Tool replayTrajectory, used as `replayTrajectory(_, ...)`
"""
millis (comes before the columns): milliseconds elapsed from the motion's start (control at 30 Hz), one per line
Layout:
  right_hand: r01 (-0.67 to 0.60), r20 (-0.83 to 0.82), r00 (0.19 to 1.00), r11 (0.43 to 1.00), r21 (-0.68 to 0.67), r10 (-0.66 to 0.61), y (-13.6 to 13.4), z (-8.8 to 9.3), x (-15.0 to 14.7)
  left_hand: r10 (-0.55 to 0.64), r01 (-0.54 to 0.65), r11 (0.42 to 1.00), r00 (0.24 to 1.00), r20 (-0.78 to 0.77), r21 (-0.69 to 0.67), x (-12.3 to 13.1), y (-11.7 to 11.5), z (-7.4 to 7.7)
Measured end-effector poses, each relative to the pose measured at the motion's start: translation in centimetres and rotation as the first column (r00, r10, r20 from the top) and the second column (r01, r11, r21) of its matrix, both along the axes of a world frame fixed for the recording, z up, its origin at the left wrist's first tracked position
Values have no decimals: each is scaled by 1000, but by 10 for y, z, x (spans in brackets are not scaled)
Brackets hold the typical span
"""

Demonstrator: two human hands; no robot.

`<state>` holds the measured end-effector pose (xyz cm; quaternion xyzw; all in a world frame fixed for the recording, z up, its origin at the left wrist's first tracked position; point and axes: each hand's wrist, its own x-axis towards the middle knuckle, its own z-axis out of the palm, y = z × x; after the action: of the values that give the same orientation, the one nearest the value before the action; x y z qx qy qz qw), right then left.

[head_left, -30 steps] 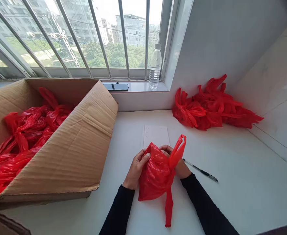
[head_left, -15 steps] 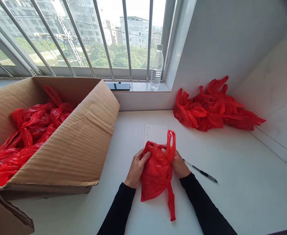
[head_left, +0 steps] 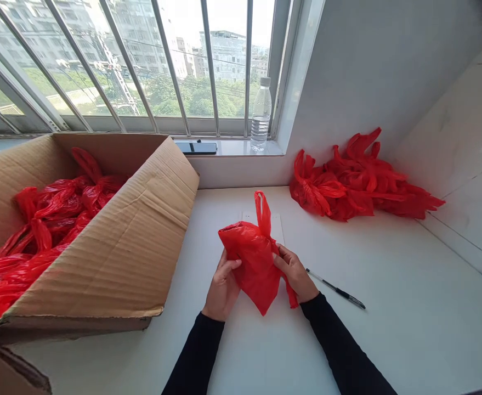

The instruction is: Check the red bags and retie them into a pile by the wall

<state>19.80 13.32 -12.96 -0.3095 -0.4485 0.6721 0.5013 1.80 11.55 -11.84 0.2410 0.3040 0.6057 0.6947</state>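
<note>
A red plastic bag (head_left: 253, 260) is held up over the white tabletop between both hands, with one handle loop standing up and its lower corner pointing down. My left hand (head_left: 223, 285) grips its left side, thumb in front and fingers hidden behind. At the knotted right side, my right hand (head_left: 294, 271) pinches the bag, with a strip hanging below the fingers. What the bag contains is hidden. Partly covered behind it lies a sheet of paper (head_left: 277, 227). Beside my right wrist rests a black pen (head_left: 339, 291).
On the left stands an open cardboard box (head_left: 142, 230) holding several red plastic bags (head_left: 60, 208). More red bags (head_left: 356, 184) are heaped against the wall at the back right. A water bottle (head_left: 260, 118) and a phone (head_left: 197, 147) are on the windowsill by the barred window.
The bag has been turned and raised slightly, its upper left corner swinging left and its hanging strip drawn up. My left hand now grips lower on its side.
</note>
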Motion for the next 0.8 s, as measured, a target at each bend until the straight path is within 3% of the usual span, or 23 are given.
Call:
replayTrajectory(133,64,-15,998,998,1,-64,1,-1,1,-23,23,999,999,-32,27,2,0,0)
replayTrajectory(367,21,25,999,1000,20,-21,-1,4,-3,10,-5,999,993,-121,35,4,3,-6)
replayTrajectory(600,97,-10,995,994,-59,-97,1,-4,-3,-11,11,1000,996,-93,-1,6,-1,-3)
replayTrajectory(800,60,-12,998,994,-93,-61,0,-4,-2,61,-65,997,993,-106,-30,6,3,-10)
